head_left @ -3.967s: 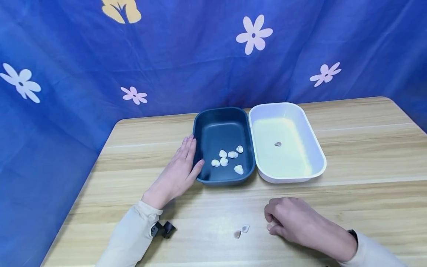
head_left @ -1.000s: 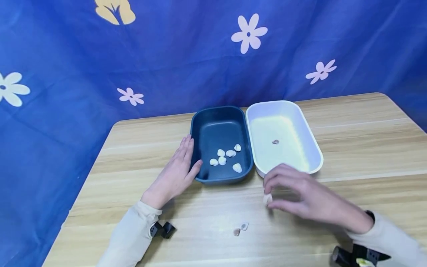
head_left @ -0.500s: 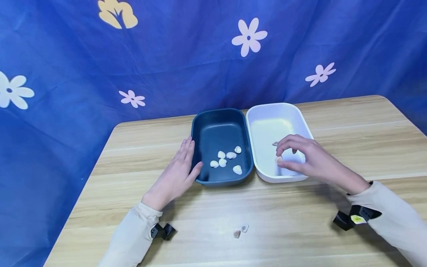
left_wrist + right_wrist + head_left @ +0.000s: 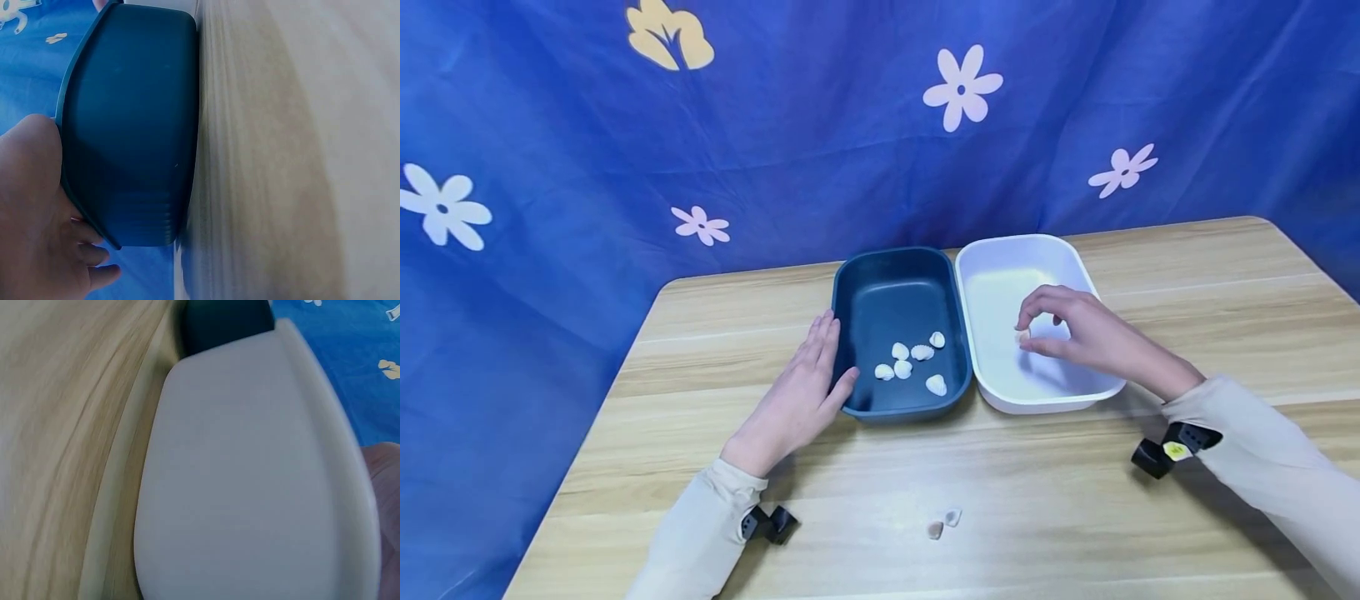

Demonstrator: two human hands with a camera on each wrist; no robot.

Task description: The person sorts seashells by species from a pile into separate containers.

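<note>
My right hand (image 4: 1078, 332) pinches a small pale seashell (image 4: 1023, 335) between thumb and fingertips, low inside the white plastic basin (image 4: 992, 287). In the right wrist view the basin's outer wall (image 4: 237, 469) covers most of the hand's work. My left hand (image 4: 790, 400) lies with straight fingers along the left rim of the dark blue basin (image 4: 895, 308), the thumb over its near corner. Several white ribbed seashells (image 4: 922, 353) lie in the front part of that basin. A brownish seashell (image 4: 935, 529) and a pale seashell (image 4: 952, 517) lie side by side on the table.
The two basins stand side by side on the wooden table (image 4: 865, 492), close to its back edge. Behind hangs a blue curtain (image 4: 820, 125) with flower prints. Small black cameras are strapped to both wrists.
My right hand has picked a seashell off the table and carried it up and over the near rim into the white basin. It now hides the shell seen there earlier. The left hand stays.
</note>
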